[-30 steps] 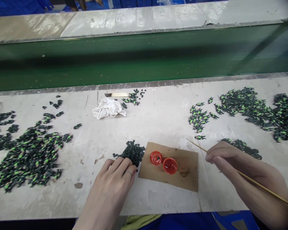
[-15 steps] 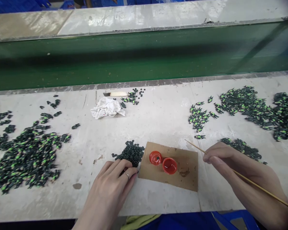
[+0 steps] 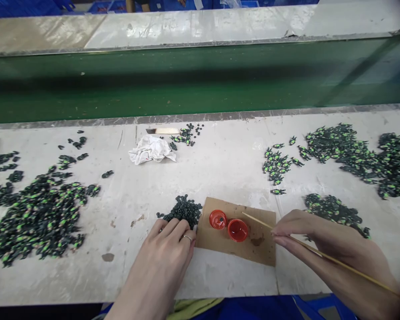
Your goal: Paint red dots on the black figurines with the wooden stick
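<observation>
No writing legible; right hand [image 3: 306,235] grips thin stick [image 3: 256,220].

This is a factory assembly line, a small-parts painting station by the look of it. A long green conveyor belt [image 3: 200,84] runs across the view between two worn, stained strips of pale desk [image 3: 220,169]. Hundreds of identical tiny black-and-green pieces lie in heaps on the left [image 3: 36,213] and on the right [image 3: 353,153], with a smaller pile of plain dark pieces [image 3: 184,210] near the front edge. Two little red paint caps [image 3: 228,224] sit on a scrap of cardboard [image 3: 256,246], and a crumpled white rag [image 3: 151,150] lies nearby. Blue plastic crates [image 3: 26,6] stand beyond the line.
</observation>
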Available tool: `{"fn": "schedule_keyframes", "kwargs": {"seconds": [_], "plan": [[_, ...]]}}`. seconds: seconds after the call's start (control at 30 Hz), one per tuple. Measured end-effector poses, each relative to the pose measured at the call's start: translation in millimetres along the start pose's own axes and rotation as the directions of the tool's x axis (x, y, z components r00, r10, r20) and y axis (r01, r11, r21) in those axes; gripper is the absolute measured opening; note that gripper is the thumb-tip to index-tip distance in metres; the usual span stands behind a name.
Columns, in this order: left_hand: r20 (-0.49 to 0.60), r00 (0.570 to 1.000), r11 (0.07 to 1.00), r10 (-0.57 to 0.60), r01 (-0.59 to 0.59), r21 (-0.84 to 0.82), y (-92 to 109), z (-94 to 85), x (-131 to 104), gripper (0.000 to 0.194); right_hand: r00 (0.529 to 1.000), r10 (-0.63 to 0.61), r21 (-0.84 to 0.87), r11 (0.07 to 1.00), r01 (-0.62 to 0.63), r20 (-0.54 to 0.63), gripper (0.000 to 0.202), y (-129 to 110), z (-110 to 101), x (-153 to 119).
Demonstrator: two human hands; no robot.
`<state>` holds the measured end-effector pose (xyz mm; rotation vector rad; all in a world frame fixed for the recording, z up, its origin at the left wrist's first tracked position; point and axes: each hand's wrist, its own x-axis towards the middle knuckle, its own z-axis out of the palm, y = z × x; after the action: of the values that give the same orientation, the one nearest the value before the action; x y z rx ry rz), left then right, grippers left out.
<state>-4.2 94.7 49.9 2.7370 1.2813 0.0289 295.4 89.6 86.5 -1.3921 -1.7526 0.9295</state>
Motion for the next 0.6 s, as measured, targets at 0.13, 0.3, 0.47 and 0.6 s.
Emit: {"fn": "schedule_keyframes", "kwargs": {"seconds": [0.13,0.3,0.47,0.6], "plan": [[-0.009,1.0,1.0,-0.016,0.017,0.011,2.7,0.4,3.9,0.026,0.996,-0.089,-0.09,0.992,0.091,0.02,0.017,1.8,4.8,3.4],[-0.061,0.997,0.999,-0.04,0.038,-0.035,6.7,4.5,3.6,0.034,0.984,-0.168,-0.13,0.976,0.174,0.057,0.022,9.6,20.0,-1.1],[-0.108,0.991,0.991,-0.077,0.064,-0.117,4.8,6.2,-9.5,0.023,0.97,-0.216,-0.119,0.966,0.229,0.107,0.019,15.0,35.9,-1.5],[-0.176,0.978,0.969,-0.115,0.071,-0.239,7.2,2.9,-19.3,0.015,0.966,-0.227,-0.107,0.965,0.24,0.124,0.022,16.7,41.0,2.8]]}}
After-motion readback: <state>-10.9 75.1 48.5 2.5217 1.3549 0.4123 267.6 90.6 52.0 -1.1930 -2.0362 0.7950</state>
